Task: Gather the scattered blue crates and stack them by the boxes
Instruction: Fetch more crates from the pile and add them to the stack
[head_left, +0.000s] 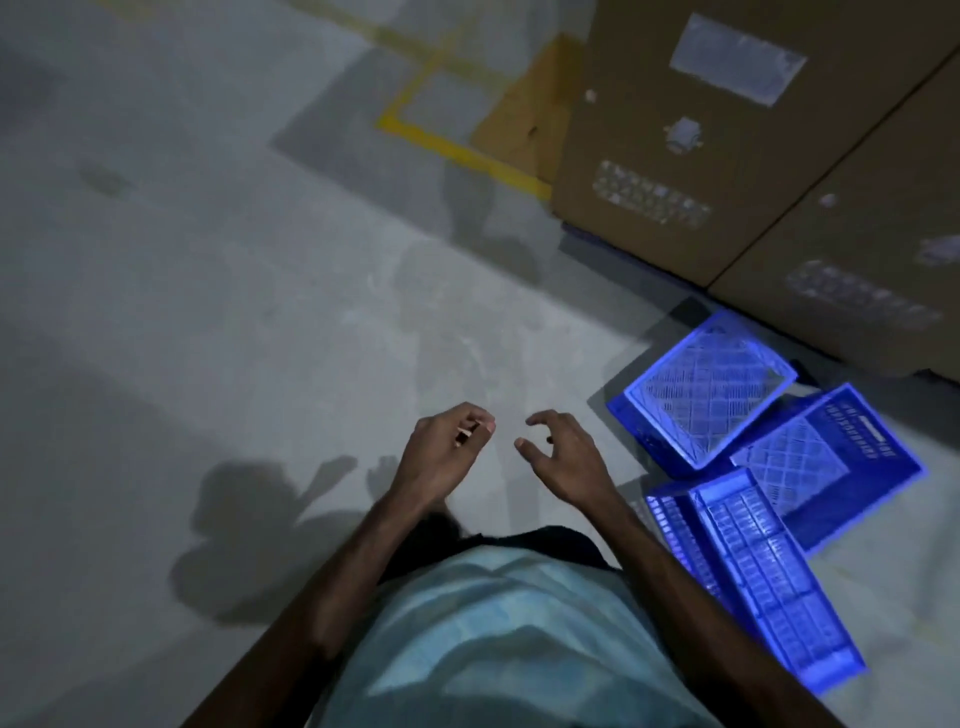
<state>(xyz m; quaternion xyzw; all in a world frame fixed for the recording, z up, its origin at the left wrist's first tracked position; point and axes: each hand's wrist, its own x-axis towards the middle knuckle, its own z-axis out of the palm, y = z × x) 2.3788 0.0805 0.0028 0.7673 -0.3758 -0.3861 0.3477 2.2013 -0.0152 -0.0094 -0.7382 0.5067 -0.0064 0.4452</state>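
1. So, far left is just grey floor (156, 312) with my shadow (260, 525) on it, and a yellow tape outline (457, 150) further out.
2. My left hand (444, 449) hangs in front of me with the fingers curled in. There's a small pale bit at the fingertips, and it's too dim to tell whether that's a nail or some tiny object.
3. My right hand (563, 460) is just beside it, fingers loosely bent and spread, holding nothing.
4. The blue crates (779, 462) all lie right of both hands, on the floor at the foot of the boxes, so the right hand is the nearer one. The nearest crate (706, 395) sits tilted, the second crate (852, 467) touches it, and the long crate (753, 587) lies with its long axis roughly along my right forearm. They're a jumble, not a stack, and I honestly can't tell which way up each one sits.
5. The boxes (727, 130) fill the far right corner, cut off at the top and right edges. My guess is I need to swing right next.
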